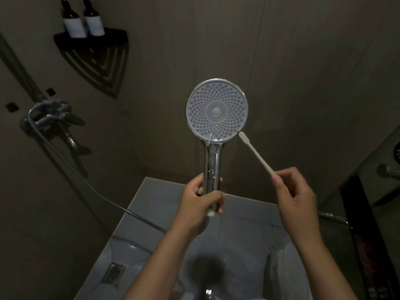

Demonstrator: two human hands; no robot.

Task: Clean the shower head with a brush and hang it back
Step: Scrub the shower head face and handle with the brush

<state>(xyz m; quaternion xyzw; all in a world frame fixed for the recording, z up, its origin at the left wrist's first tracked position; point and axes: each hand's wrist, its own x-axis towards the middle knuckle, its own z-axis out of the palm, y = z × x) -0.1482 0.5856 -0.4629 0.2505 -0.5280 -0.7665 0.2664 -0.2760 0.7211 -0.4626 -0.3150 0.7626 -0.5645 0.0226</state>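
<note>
Chrome body, pale grey-white nozzle plate: that's the round hand-held shower head (pixel 217 111), held upright in mid-air in front of the wall with its face toward the camera. The left hand (pixel 197 204) is wrapped round the lower part of the shiny tube handle (pixel 212 165), fingers curled behind and thumb across the front. The right hand (pixel 296 195) pinches the tail end of a thin white plastic brush (pixel 257 155), toothbrush-looking, between thumb and fingertips. The bristle end sits right at the lower right rim of the face, touching it as far as I can tell.

Handling-wise, my guess is it's light but slick. Polished chrome gets slippery when wet, so the handle is the place to hold, not the rim. The grey flexible hose (pixel 86 180) running off to the chrome mixer tap (pixel 49 118) on the left wall will probably tug a bit when the head gets turned. The nozzle dots look like soft nubs, so they should flex under the bristles. Held that far back, the skinny brush likely bends, and choking up on it would give more pressure. I can't make out the wall holder for hanging it back.
</note>
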